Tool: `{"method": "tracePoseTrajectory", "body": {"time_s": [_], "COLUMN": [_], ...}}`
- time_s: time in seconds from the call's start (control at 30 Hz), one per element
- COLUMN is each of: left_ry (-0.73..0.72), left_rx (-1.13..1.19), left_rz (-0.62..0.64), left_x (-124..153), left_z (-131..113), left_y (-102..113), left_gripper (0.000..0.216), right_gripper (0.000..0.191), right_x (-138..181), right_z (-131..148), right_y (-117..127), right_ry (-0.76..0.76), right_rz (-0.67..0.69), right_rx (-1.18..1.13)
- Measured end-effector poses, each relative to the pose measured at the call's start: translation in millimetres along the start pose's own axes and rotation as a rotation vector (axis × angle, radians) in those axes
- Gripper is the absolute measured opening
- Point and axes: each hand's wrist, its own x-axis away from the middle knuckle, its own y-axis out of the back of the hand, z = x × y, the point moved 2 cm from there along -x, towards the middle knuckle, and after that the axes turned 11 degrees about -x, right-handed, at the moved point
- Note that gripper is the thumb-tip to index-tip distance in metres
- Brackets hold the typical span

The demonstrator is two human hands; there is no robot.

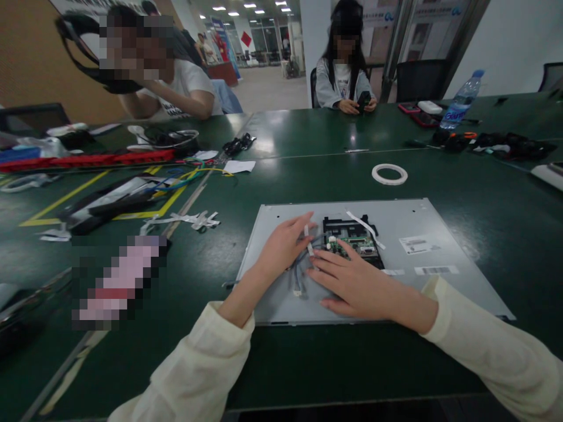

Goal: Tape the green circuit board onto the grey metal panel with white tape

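Observation:
A flat grey metal panel [417, 223] lies on the table in front of me. In its middle a green circuit board [361, 241] sits in a black bracket [335, 225]. Grey cables [298, 275] run from the board toward the left and end in a small connector. A strip of white tape [309, 241] crosses these cables. My left hand [281, 246] rests over the cables, fingers stretched out, their tips at the tape. My right hand [352, 281] lies spread on the panel, fingertips near the tape's lower end and the board. Another white tape strip [366, 228] hangs across the bracket.
A roll of white tape [389, 174] lies beyond the panel. To the left are tape scraps [200, 220], a phone with a blurred screen [123, 278] and colored wires [193, 174]. A water bottle [461, 101] stands far right. Two people sit across the table [299, 132].

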Motion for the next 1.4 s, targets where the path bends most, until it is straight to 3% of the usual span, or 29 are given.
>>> {"method": "tracePoseTrajectory", "body": {"time_s": [0.27, 0.47, 0.67, 0.9, 1.13, 1.4], "left_ry": [0.139, 0.289, 0.301, 0.297, 0.324, 0.326], "left_rx": [0.0, -0.03, -0.019, -0.069, -0.062, -0.034], "left_rz": [-0.134, -0.323, -0.401, -0.393, -0.424, -0.404], "left_x": [-0.4, 0.9, 3.3, 4.8, 10.1, 13.2], "left_z": [6.9, 18.1, 24.0, 5.0, 13.8, 15.1], "left_y": [-3.4, -2.6, 6.5, 24.3, 28.5, 29.3], "left_gripper": [0.08, 0.073, 0.065, 0.062, 0.06, 0.058], "right_gripper": [0.048, 0.046, 0.061, 0.054, 0.055, 0.057], "right_x": [-0.4, 0.4, 3.8, 5.0, 2.6, 4.8], "right_z": [1.2, 4.4, 11.5, 11.7, 8.0, -13.1], "right_y": [0.3, 2.3, 7.7, 6.4, 8.9, 15.0], "right_ry": [0.015, 0.042, 0.23, 0.126, 0.072, -0.103], "right_rz": [0.002, 0.009, 0.089, 0.092, 0.063, 0.015], "right_rx": [0.012, 0.007, -0.072, -0.064, -0.041, 0.002]}}
